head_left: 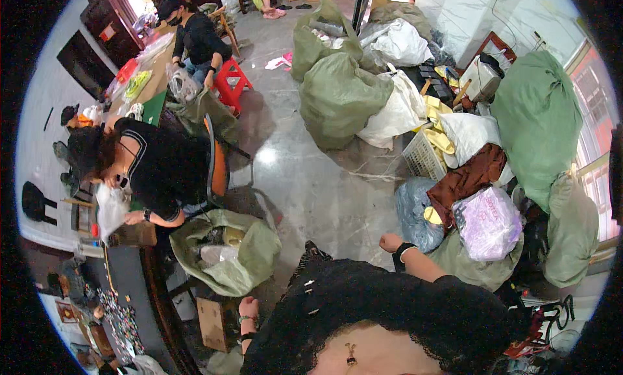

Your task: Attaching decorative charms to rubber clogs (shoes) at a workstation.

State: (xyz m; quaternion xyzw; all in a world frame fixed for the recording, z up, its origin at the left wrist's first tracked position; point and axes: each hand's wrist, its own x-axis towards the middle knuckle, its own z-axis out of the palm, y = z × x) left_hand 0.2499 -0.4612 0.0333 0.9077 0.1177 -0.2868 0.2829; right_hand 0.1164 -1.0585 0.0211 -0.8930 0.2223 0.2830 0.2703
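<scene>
My left hand (248,307) hangs low at my side, fingers curled in, with nothing seen in it. A cardboard box (211,326) stands just left of it, and an open green sack (258,266) full of plastic-wrapped goods lies a little farther off. In front of me on the right, my right hand (390,243) is held in a loose fist with a black band at the wrist; nothing shows in it. Nearest to it is a blue plastic bag (415,209), apart from the fingers. Beyond that sits a purple-printed clear package (487,222) on a green sack.
Large stuffed sacks (344,99) stand ahead; a tall green sack (537,115) is at right. A yellow-filled crate (422,155) sits among them. Two people work at the left tables; one sits on an orange-backed chair (219,164). Grey tiled floor (285,180) runs between.
</scene>
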